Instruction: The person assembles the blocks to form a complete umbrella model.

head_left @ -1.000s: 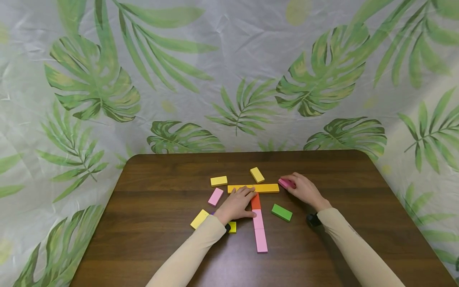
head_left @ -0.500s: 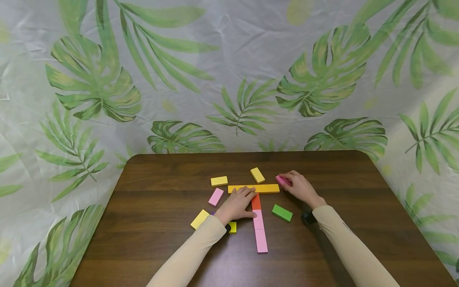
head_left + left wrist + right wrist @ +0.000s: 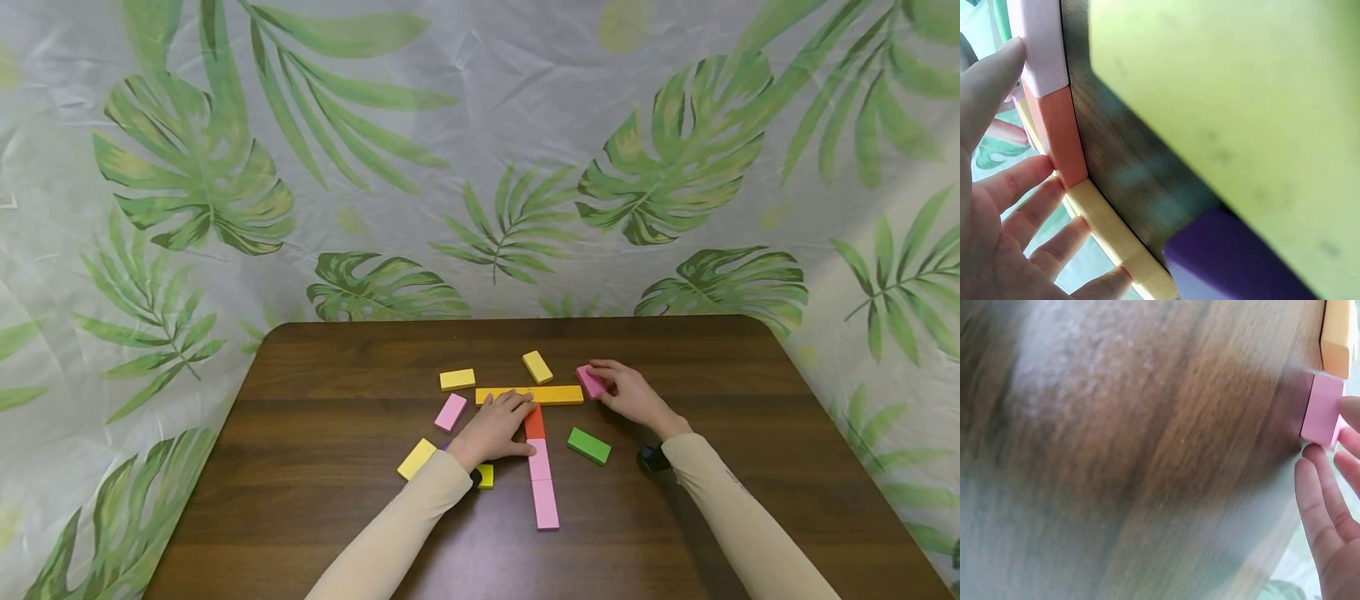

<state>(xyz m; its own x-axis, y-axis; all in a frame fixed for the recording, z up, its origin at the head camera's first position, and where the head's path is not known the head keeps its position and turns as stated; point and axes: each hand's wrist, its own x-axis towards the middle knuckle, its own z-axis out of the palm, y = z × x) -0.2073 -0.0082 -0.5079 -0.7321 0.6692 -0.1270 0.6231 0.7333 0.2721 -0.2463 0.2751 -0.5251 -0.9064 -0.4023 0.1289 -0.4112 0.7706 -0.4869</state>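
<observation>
In the head view my right hand pinches a darker pink block at the right end of an orange row of blocks. The right wrist view has this pink block flat on the wood, close to the orange end. Spread over the row is my left hand, its fingertips touching the orange row and the thumb at a pale pink block. A red block joins the row to two pale pink blocks set end to end below it.
Loose blocks lie around: a green one right of the stem, a pale pink one and several yellow ones. A purple block is partly hidden by the left forearm. A leaf-patterned cloth hangs behind the table.
The darker pink block has shifted slightly left to the end of the orange row and turned, with my right hand moving along. My left hand stays in place.
</observation>
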